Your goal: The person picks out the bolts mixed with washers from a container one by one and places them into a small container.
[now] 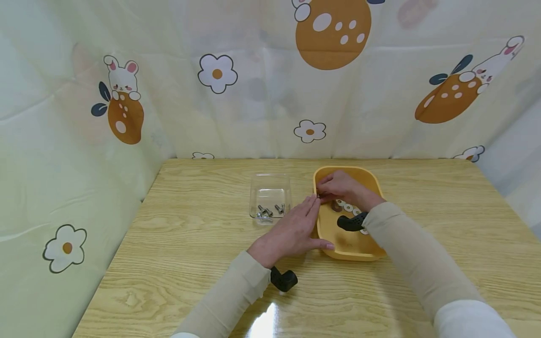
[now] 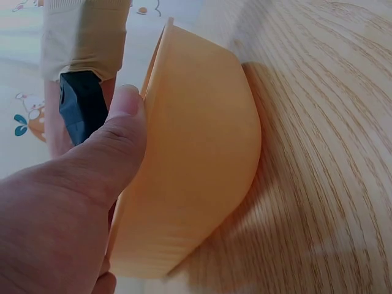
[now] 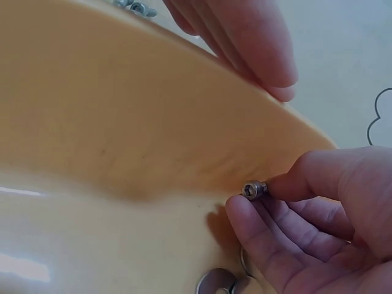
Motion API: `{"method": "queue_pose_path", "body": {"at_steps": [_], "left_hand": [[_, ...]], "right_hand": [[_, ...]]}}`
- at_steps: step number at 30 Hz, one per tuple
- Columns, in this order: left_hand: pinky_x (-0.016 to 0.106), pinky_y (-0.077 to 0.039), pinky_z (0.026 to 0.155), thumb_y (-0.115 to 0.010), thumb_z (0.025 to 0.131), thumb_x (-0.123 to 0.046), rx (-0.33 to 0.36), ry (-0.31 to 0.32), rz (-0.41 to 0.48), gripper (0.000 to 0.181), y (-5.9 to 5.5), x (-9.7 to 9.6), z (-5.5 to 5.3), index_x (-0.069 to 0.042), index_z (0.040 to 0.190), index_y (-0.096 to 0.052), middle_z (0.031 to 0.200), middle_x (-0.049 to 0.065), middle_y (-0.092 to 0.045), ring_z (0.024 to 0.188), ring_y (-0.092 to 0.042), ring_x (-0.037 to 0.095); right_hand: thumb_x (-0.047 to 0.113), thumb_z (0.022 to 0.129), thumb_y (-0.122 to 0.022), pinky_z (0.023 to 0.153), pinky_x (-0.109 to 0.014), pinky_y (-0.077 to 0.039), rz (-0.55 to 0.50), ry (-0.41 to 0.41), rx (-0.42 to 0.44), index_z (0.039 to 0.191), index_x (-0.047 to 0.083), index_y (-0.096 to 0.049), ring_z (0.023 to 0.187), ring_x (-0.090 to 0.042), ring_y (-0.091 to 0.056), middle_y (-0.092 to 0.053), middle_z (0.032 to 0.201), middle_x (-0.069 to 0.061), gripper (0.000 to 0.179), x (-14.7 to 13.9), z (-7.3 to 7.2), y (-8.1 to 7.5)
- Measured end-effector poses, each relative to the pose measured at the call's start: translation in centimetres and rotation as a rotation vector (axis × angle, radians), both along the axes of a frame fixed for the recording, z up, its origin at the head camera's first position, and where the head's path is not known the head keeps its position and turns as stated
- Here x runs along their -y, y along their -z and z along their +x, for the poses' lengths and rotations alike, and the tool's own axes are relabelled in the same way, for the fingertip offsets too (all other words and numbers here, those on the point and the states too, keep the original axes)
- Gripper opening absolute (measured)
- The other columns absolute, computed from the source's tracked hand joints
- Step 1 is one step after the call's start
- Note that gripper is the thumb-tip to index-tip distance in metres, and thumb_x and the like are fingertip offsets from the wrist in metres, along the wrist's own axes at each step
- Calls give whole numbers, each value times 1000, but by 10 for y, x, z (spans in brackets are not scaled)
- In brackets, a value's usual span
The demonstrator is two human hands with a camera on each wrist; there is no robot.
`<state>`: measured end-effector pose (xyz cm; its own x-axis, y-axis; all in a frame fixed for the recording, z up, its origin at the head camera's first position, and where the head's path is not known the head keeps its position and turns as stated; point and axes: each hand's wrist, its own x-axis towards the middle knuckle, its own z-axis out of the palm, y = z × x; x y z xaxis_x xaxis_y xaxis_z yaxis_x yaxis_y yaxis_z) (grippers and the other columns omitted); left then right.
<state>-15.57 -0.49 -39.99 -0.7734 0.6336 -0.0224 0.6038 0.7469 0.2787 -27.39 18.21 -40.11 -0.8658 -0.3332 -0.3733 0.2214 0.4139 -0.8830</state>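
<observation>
In the right wrist view, a small socket head screw (image 3: 252, 190) is pinched between the thumb and forefinger of my right hand (image 3: 318, 226). That hand (image 1: 346, 188) reaches into the orange bin (image 1: 345, 256), close to its left wall. My left hand (image 1: 297, 227) lies along the bin's left side, with straight fingers at the rim and the thumb stretched out to the near-left corner. The left wrist view shows this thumb (image 2: 122, 131) against the rim of the bin (image 2: 196, 122). Several flat washers (image 1: 348, 207) lie on the bin floor, partly hidden by the right hand and wrist.
Left of the bin stands a clear plastic box (image 1: 270, 182) with several screws (image 1: 265, 211) inside. Black wrist devices (image 1: 284, 280) stick out below both sleeves. The wooden table (image 1: 190, 225) runs back to a patterned curtain (image 1: 253, 103).
</observation>
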Motion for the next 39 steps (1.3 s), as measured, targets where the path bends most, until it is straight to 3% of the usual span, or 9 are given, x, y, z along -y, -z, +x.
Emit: {"method": "queue_pose_path", "body": {"at_steps": [5,18,25,31,39], "left_hand": [[35,-20,125,-54,86,-71,20,-7,9,112,0,-2,0,1,158,-7,167,16,-7,155,-11,24],[36,-20,125,-58,85,-69,65,-29,35,114,-1,-4,-1,0,158,-4,167,17,-7,155,-10,24],[36,-20,125,-59,84,-69,63,-34,54,116,0,-1,-1,1,158,-3,167,17,-6,155,-10,24],[36,-18,125,-68,81,-65,73,-51,118,121,-4,6,-2,-3,158,1,167,15,-6,155,-10,25],[35,-18,125,-66,80,-69,75,-97,92,121,-8,19,-2,-2,159,-2,167,14,-2,155,-9,24]], "right_hand": [[0,96,-56,83,-32,-60,-50,16,16,128,-21,-49,76,-13,-70,-68,93,-8,39,-7,4,-4],[4,98,-57,93,-41,-57,-4,24,30,130,-18,-51,83,-18,-72,-69,107,-19,39,-19,6,-20],[4,98,-56,94,-42,-57,-28,10,26,130,-19,-50,82,-16,-72,-71,100,-14,39,-21,8,-29],[2,98,-55,91,-39,-58,-54,-8,25,130,-20,-48,81,-17,-71,-70,90,-5,40,-18,8,-35],[2,97,-57,88,-38,-60,-72,-36,20,129,-19,-50,82,-18,-70,-67,100,-14,38,-12,9,-42]]}}
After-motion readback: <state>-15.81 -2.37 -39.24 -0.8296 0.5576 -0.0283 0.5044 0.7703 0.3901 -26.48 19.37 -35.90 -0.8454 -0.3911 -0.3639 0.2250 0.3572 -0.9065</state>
